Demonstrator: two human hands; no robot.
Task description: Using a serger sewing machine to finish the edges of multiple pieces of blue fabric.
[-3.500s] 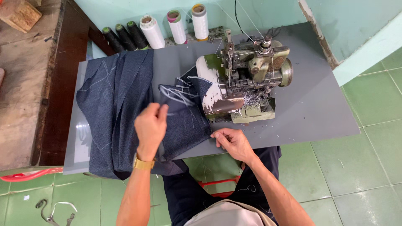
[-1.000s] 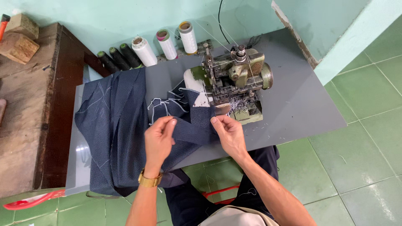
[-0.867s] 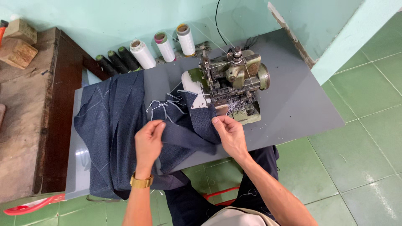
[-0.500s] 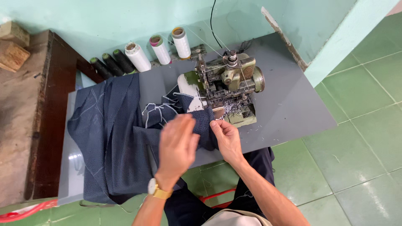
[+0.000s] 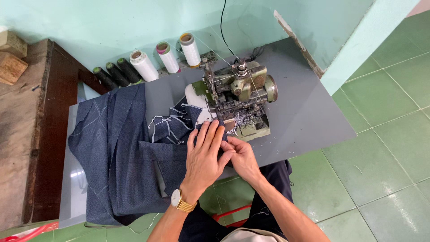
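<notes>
Left hand (image 5: 205, 154): laid flat, fingers extended and close together, palm pressing the dark blue fabric (image 5: 121, 157) against the grey table (image 5: 309, 116) at frame centre. A gold wristwatch (image 5: 181, 201) sits on this wrist.

Right hand (image 5: 242, 157): just beside and partly under the left hand's fingertips, fingers curled on the fabric edge; whether it pinches the cloth cannot be told.

The fabric spreads from the hands toward the left of the frame, marked with pale chalk lines and loose white threads (image 5: 163, 127). Its leading edge meets the overlock sewing machine (image 5: 235, 96), directly above the hands. Thread clippings lie at the machine's base.

Upper left of centre: three pale thread cones (image 5: 168, 56) and dark spools (image 5: 116, 74) along the wall. A brown wooden bench (image 5: 49, 134) borders the table at far left.
</notes>
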